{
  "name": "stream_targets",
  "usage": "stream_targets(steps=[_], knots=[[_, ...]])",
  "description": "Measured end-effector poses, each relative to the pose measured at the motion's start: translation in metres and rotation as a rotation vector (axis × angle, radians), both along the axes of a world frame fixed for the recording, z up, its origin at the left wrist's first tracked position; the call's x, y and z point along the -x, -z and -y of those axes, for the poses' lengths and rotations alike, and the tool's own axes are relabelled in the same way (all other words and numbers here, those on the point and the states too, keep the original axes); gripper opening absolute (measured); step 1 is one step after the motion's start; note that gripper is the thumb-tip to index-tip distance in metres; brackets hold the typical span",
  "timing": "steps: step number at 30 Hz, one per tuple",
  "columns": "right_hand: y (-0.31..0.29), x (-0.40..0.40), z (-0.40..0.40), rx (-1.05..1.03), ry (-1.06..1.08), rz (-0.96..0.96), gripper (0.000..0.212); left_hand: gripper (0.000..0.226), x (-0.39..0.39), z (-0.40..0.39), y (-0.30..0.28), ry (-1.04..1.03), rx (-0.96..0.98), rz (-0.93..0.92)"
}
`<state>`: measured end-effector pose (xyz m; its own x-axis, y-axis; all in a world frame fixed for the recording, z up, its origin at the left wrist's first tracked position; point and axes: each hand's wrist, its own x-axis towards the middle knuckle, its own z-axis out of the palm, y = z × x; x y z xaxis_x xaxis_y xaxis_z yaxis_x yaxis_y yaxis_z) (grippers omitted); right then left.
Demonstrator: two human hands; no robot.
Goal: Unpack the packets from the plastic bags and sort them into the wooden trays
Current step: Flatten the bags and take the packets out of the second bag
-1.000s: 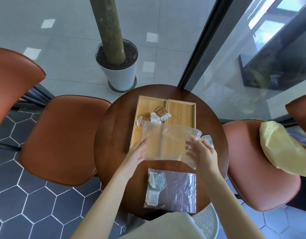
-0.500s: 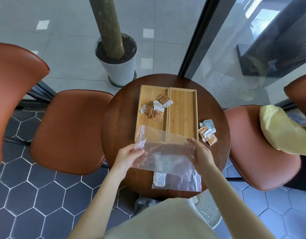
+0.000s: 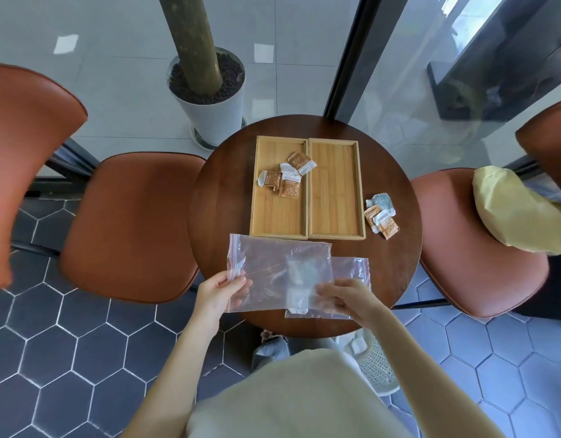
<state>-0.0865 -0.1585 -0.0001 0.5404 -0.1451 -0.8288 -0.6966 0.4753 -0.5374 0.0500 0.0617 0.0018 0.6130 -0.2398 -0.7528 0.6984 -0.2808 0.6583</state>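
Note:
Both hands hold an empty clear zip bag (image 3: 273, 270) flat above the near edge of the round table. My left hand (image 3: 220, 290) pinches its left edge; my right hand (image 3: 345, 297) grips its lower right corner. Beneath it lies a second clear bag (image 3: 352, 270) with pale packets (image 3: 296, 298) showing through. Two wooden trays stand side by side: the left tray (image 3: 279, 222) holds several brown and white packets (image 3: 285, 177), the right tray (image 3: 336, 191) is bare. A small heap of brown and grey packets (image 3: 381, 211) lies on the table to the right of the trays.
The dark round table (image 3: 222, 200) has brown chairs at the left (image 3: 127, 222) and right (image 3: 469, 241); a yellow bag (image 3: 513, 210) rests on the right one. A white planter (image 3: 209, 102) stands behind. A white basket (image 3: 375, 365) sits on the floor under the table.
The empty bag has come down from over the trays toward me and now covers the second bag; the trays and packets are fully in sight.

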Motion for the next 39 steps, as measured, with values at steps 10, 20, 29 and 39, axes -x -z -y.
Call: stream_targets(steps=[10,20,29,39], knots=[[0.021,0.012,-0.027,0.091,0.055,-0.072,0.007,0.006,-0.002,-0.017,0.021,-0.106,-0.072,-0.095],[0.054,-0.015,-0.054,0.294,-0.096,-0.127,0.018,0.003,-0.026,-0.023,0.053,-0.261,-0.239,-0.121],[0.079,-0.034,-0.082,1.296,-0.828,0.124,0.043,0.015,-0.037,-0.028,0.081,-0.238,-0.355,0.016],[0.09,-0.047,-0.086,1.444,-1.24,0.085,0.054,0.061,-0.003,-0.02,0.086,0.929,-0.786,1.099]])
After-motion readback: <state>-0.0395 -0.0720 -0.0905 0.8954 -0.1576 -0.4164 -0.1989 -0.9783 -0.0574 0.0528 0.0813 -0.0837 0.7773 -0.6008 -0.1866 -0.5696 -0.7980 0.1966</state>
